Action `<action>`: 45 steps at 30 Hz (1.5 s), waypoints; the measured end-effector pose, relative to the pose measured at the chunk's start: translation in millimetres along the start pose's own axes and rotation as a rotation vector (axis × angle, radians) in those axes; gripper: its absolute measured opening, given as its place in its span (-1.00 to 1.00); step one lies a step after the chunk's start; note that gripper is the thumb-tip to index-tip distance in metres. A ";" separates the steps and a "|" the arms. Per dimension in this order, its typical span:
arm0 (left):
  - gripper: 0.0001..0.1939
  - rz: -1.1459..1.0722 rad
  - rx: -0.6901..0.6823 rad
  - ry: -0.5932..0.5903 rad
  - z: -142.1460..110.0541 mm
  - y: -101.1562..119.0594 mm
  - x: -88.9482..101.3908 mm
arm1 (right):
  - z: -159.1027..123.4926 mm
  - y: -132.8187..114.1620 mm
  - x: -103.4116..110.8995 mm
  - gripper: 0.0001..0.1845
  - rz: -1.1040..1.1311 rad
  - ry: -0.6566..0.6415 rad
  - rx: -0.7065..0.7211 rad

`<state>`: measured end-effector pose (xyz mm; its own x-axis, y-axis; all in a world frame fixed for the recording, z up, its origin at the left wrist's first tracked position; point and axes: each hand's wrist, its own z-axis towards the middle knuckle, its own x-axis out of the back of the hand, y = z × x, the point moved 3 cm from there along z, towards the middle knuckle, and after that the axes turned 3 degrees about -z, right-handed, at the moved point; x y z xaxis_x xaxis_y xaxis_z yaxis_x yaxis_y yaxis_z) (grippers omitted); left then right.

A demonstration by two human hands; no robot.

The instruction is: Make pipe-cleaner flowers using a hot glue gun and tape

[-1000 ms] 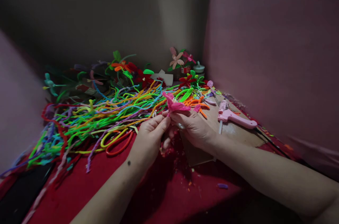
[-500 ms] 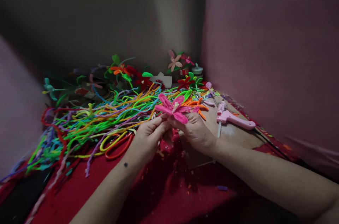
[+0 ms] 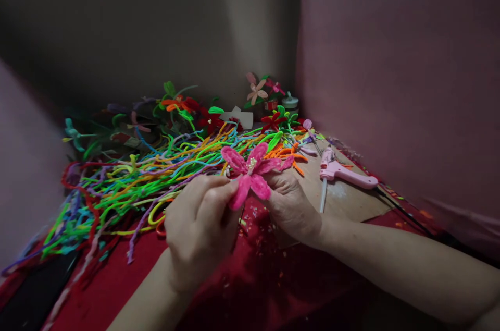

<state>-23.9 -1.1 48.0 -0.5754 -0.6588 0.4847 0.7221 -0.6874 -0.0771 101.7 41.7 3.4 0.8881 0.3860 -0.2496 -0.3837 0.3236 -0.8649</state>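
Observation:
A bright pink pipe-cleaner flower (image 3: 255, 184), with pale yellow stamens at its centre, is between my two hands. My left hand (image 3: 201, 227) is closed, its thumb and forefinger pinching the lower left petal. On the other side, my right hand (image 3: 295, 208) has its fingers closed behind the right petals, gripping the flower from beneath. My fingers and the petals hide the flower's underside and any stem. A pink glue gun (image 3: 349, 175) lies on a cardboard sheet (image 3: 351, 206) to the right of my right hand.
Loose coloured pipe cleaners (image 3: 172, 164) are heaped across the left and middle. Finished flowers (image 3: 255, 92) stand at the back, near a lidded jar (image 3: 290, 101). Small scraps are scattered over the red cloth (image 3: 265, 279). The glue gun's black cord (image 3: 406, 216) runs off right.
My left hand has turned over and come nearer, now covering most of the red-handled scissors. The flower has rotated and tilted more towards me. My right hand has barely moved.

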 end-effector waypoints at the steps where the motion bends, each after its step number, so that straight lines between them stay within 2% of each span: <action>1: -0.75 0.022 -0.049 -0.016 -0.3 3.3 -0.3 | -1.2 -0.5 -0.5 -0.77 -0.005 0.003 -0.018; 4: -0.76 0.056 -0.184 -0.056 1.3 8.2 0.2 | -3.3 0.0 0.0 -0.74 -0.012 0.012 -0.057; 6: -0.80 0.079 -0.225 -0.059 3.7 6.3 1.8 | -3.1 1.5 0.9 -0.73 0.009 0.009 -0.069; 11: -0.81 0.114 -0.199 -0.055 5.0 -4.3 2.0 | -0.4 4.8 3.4 -0.74 0.066 -0.007 -0.087; 17: -0.65 0.101 -0.202 -0.056 -4.7 -8.7 -7.0 | 0.4 4.4 6.7 -0.79 0.032 0.003 -0.070; 21: -0.59 0.029 -0.202 -0.080 -4.7 -5.8 -5.7 | 1.3 1.7 7.9 -0.81 0.023 0.025 -0.059; 23: -0.59 -0.066 -0.093 -0.087 -1.1 -5.8 -2.0 | 1.6 -0.7 8.1 -0.81 -0.010 0.034 -0.029; 26: -0.57 -0.214 0.219 0.036 4.5 -13.1 6.3 | 0.8 -3.1 5.6 -0.84 -0.001 0.002 0.014; 28: -0.53 -0.197 0.281 0.102 6.8 -17.0 9.4 | -0.8 -3.0 2.6 -0.85 0.060 -0.042 0.012; 30: -0.47 -0.092 0.164 0.074 8.3 -17.3 8.2 | -2.6 -2.0 -0.2 -0.84 0.093 -0.084 -0.004; 32: -0.46 0.000 0.024 -0.009 7.2 -16.4 3.5 | -3.6 -1.8 -1.2 -0.80 0.081 -0.099 0.008; 34: -0.51 0.011 -0.016 -0.084 4.8 -16.1 -0.9 | -3.5 -2.4 -0.7 -0.78 0.058 -0.110 0.051; 36: -0.58 -0.061 0.071 -0.127 4.0 -16.7 -2.4 | -2.6 -3.3 0.7 -0.78 0.017 -0.123 0.114; 37: -0.61 -0.128 0.168 -0.128 4.7 -18.1 -1.7 | -2.2 -3.4 1.4 -0.79 -0.023 -0.132 0.143; 41: -0.72 -0.558 0.756 -0.058 10.3 -30.9 6.5 | -3.1 -5.2 2.4 -0.82 -0.269 -0.183 0.274; 42: -0.74 -0.691 0.867 -0.051 12.6 -33.4 8.6 | -4.0 -6.8 1.9 -0.83 -0.338 -0.195 0.319; 43: -0.76 -0.825 0.942 -0.036 15.6 -35.1 11.1 | -5.2 -8.9 1.0 -0.84 -0.402 -0.209 0.367; 45: -0.77 -0.984 0.993 -0.067 23.1 -35.6 16.0 | -7.6 -14.2 -1.1 -0.86 -0.507 -0.228 0.462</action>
<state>-49.9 19.9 78.6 -0.9998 -0.0038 0.0214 0.0214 -0.3336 0.9425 108.1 30.1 12.7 0.9298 0.2459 0.2740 -0.0512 0.8235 -0.5650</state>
